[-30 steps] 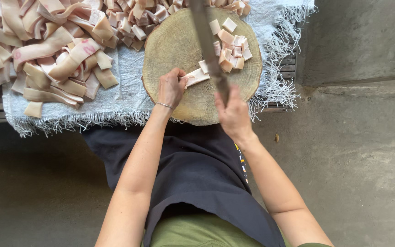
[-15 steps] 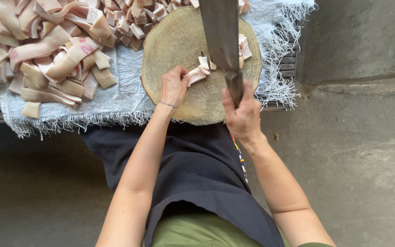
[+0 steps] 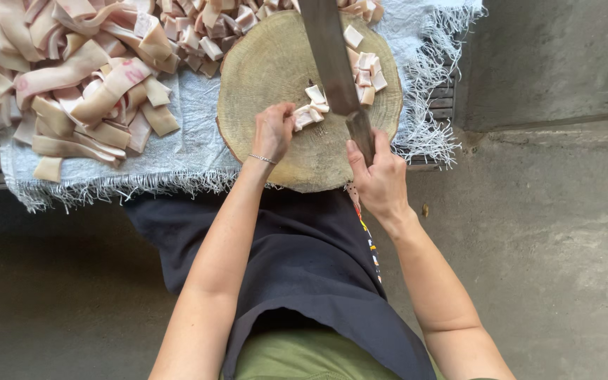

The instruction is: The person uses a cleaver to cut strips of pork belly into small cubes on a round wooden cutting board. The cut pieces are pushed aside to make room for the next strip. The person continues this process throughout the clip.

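A: Nearest the lens?
B: Green trousers, one dark apron (image 3: 304,281), two bare forearms reaching up toward the desk.

A: Right hand?
B: Right hand (image 3: 380,176), grip closed round the wooden handle of one cleaver (image 3: 328,56). Blade long and dark, running up across the block and out past the top edge.

A: Left hand?
B: Left hand (image 3: 272,130), thin bracelet at the wrist, fingers curled down and pinching the near end of one pale meat strip (image 3: 307,116). Strip lying flat on the block, just left of the blade, touching it or nearly so.

A: Underneath?
B: One round wooden chopping block (image 3: 269,70), resting on one white fringed cloth (image 3: 191,141) spread over the desk.

A: Cut pieces?
B: A cluster of small cut cubes (image 3: 366,70) right of the blade, roughly a dozen showing; exact count hard to tell.

A: Farther out?
B: A heap of long strips (image 3: 86,91) on the cloth at left, too overlapped to count. More small cubes along the top edge behind the block.
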